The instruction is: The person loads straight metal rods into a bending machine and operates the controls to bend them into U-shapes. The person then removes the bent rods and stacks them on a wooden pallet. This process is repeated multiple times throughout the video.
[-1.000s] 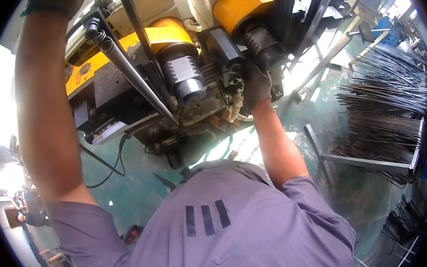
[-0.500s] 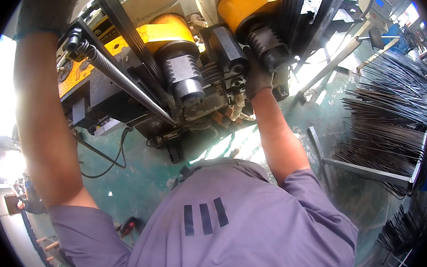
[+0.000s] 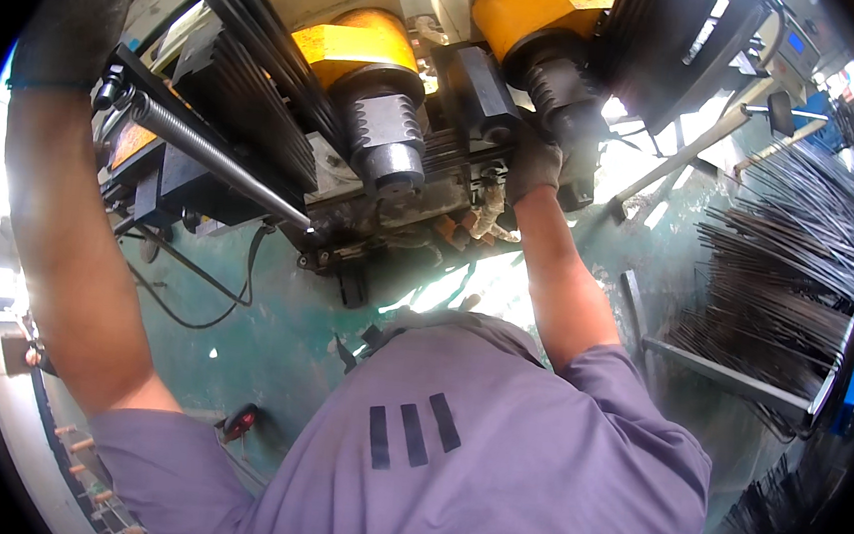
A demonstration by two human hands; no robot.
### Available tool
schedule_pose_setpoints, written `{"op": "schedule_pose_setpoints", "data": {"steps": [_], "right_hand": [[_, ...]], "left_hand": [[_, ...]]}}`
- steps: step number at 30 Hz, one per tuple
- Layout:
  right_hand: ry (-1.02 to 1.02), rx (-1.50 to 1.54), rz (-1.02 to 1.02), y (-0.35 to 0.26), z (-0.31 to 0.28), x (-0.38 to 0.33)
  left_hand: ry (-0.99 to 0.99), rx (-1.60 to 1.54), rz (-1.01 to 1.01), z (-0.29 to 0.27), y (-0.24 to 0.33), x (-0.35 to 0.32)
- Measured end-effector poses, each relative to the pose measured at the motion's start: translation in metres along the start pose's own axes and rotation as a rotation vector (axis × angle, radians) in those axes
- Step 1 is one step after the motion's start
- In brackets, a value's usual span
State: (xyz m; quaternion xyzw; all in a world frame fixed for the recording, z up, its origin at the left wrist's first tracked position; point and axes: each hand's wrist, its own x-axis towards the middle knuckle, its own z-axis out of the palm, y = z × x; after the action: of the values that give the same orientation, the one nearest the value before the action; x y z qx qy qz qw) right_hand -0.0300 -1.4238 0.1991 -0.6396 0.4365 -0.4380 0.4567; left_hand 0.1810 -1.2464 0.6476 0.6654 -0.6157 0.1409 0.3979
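My left hand (image 3: 80,24), in a dark glove, is raised at the upper left beside a black bracket and a coil spring (image 3: 204,164). Its fingers run into the dark rim of the picture, so I cannot see what they do. My right hand (image 3: 535,167), also gloved, reaches in under a black block (image 3: 479,95) and next to the right toothed metal cylinder (image 3: 561,92). Machine parts hide its fingers. A second toothed cylinder (image 3: 390,129) sticks out toward me at the left, below a yellow housing (image 3: 359,41).
Bundles of thin metal rods (image 3: 789,255) lie on a metal rack (image 3: 729,374) at the right. Black ribbed parts (image 3: 244,102) flank the machine. A black cable (image 3: 192,324) loops over the green floor (image 3: 280,356). A light bar (image 3: 681,162) slants at the upper right.
My view has shifted slightly. Black ribbed parts on both sides now show wider, and the left one covers much of the yellow panel. My right hand remains by the right cylinder; my left stays raised.
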Motion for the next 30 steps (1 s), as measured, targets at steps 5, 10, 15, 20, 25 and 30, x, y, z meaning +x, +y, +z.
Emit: {"op": "schedule_pose_setpoints", "data": {"steps": [5,10,15,20,25,30], "right_hand": [[0.054,0.503,0.283,-0.025,0.006,-0.004],[0.066,0.583,0.268,-0.018,-0.002,-0.003],[0.085,0.495,0.203,-0.020,0.001,-0.004],[0.072,0.582,0.230,-0.031,0.011,-0.008],[-0.017,0.529,0.214,-0.006,0.004,-0.001],[-0.001,0.422,0.166,0.008,0.006,0.000]], "left_hand": [[0.028,0.203,0.153,-0.004,-0.007,-0.005],[0.050,0.342,0.339,0.007,-0.012,-0.014],[0.083,0.186,0.182,0.009,-0.009,-0.018],[0.092,0.165,0.113,0.004,-0.002,-0.027],[0.107,0.117,0.099,0.007,-0.006,-0.027],[0.124,0.077,0.097,0.008,-0.008,-0.030]]}}
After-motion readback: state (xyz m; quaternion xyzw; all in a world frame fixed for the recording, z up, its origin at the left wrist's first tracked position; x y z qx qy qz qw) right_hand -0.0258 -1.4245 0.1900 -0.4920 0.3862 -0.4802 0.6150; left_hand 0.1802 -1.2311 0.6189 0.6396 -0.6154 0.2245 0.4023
